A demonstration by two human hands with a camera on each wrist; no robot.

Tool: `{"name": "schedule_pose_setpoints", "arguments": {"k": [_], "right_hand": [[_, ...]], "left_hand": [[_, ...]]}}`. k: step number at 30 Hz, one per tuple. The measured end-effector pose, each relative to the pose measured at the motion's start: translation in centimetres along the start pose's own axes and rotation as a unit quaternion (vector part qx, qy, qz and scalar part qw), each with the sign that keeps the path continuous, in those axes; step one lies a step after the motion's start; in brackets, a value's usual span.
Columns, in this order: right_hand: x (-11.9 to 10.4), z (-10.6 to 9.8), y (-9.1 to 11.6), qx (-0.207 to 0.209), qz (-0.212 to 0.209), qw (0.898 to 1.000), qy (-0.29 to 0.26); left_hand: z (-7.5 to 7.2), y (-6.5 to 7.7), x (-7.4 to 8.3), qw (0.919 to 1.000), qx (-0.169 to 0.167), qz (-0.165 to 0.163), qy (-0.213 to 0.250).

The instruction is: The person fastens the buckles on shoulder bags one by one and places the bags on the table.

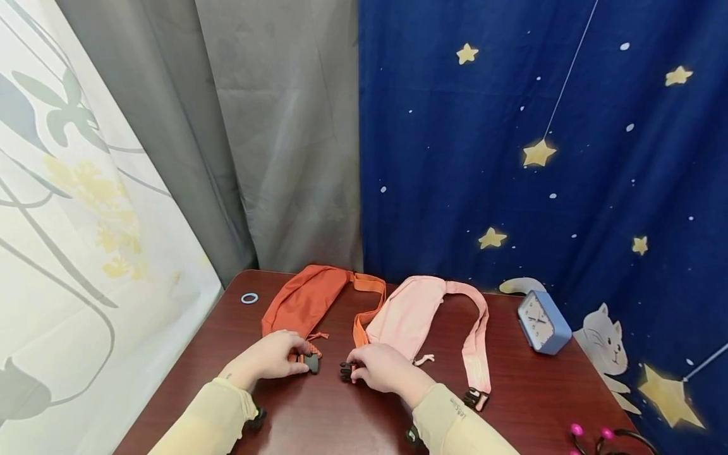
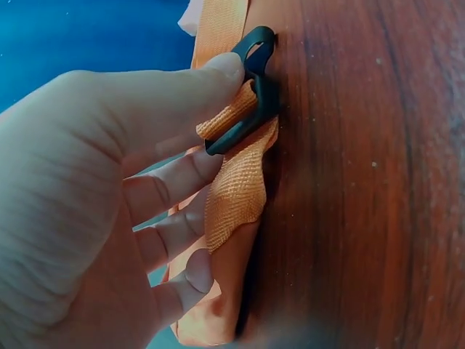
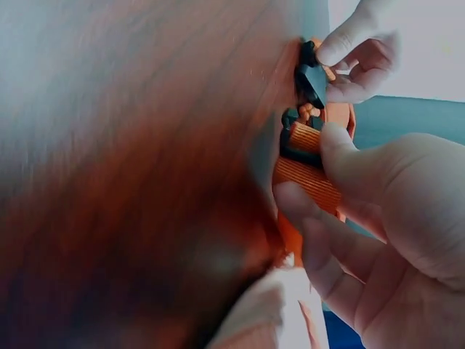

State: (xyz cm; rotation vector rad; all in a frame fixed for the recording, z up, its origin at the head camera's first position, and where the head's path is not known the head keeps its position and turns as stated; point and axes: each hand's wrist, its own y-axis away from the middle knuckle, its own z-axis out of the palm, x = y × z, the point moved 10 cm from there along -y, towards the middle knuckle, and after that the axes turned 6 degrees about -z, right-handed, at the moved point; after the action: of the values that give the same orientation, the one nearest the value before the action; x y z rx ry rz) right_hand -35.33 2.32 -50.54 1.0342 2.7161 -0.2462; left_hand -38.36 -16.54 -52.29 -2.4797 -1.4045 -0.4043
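An orange waist bag point(image 1: 309, 297) lies on the table, its orange strap point(image 1: 370, 284) looping to the right. My left hand point(image 1: 275, 357) pinches the black buckle socket point(image 2: 265, 94) at the bag's near end between thumb and fingers. Across a small gap, my right hand point(image 1: 389, 370) holds the strap's other end by the pronged buckle half point(image 1: 345, 371), with orange webbing point(image 3: 309, 182) under its fingers. The two halves are apart and roughly face each other. Behind the right hand lies a pink waist bag point(image 1: 409, 309), partly covered by that hand.
The pink strap point(image 1: 478, 341) curves right and ends in a black buckle point(image 1: 475, 398). A blue clock point(image 1: 544, 322) stands at the right, and a light blue ring point(image 1: 249, 298) lies at the back left. Pink-tipped black items point(image 1: 605, 436) sit front right. Curtains point(image 1: 301, 158) hang behind the table.
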Motion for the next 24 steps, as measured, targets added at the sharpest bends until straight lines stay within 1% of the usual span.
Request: {"name": "schedule_pose_setpoints", "arguments": {"k": [4,8,11,14,16,18,20,21,24], "right_hand": [[0.7,0.5,-0.4,0.042,0.028,0.998,-0.035],[1.4,1.4,-0.8,0.075,0.055,0.994,-0.061],[1.8,2.2,-1.0,0.088,0.068,0.988,-0.109],[2.2,3.1,-1.0,0.100,0.081,0.976,-0.178],[2.6,3.9,-1.0,0.109,0.099,0.962,-0.230],[2.9,4.5,-1.1,0.126,0.113,0.949,-0.265],[3.1,5.1,-1.3,0.141,0.124,0.939,-0.288],[3.1,5.3,-1.4,0.150,0.125,0.936,-0.293],[3.1,5.7,-1.7,0.169,0.126,0.931,-0.299]], "left_hand": [[0.1,0.0,-0.1,0.9998,-0.001,0.009,0.017],[0.2,0.1,-0.4,0.9987,0.012,0.021,0.045],[0.3,0.2,-0.8,0.9973,0.025,0.021,0.066],[0.7,0.4,-1.5,0.9958,0.031,0.005,0.086],[1.0,0.5,-1.8,0.9944,0.031,-0.010,0.100],[1.2,0.6,-2.1,0.9928,0.032,-0.023,0.113],[1.2,0.7,-2.3,0.9911,0.035,-0.032,0.124],[1.3,0.7,-2.4,0.9905,0.037,-0.034,0.128],[1.4,0.7,-2.5,0.9892,0.043,-0.039,0.135]]}}
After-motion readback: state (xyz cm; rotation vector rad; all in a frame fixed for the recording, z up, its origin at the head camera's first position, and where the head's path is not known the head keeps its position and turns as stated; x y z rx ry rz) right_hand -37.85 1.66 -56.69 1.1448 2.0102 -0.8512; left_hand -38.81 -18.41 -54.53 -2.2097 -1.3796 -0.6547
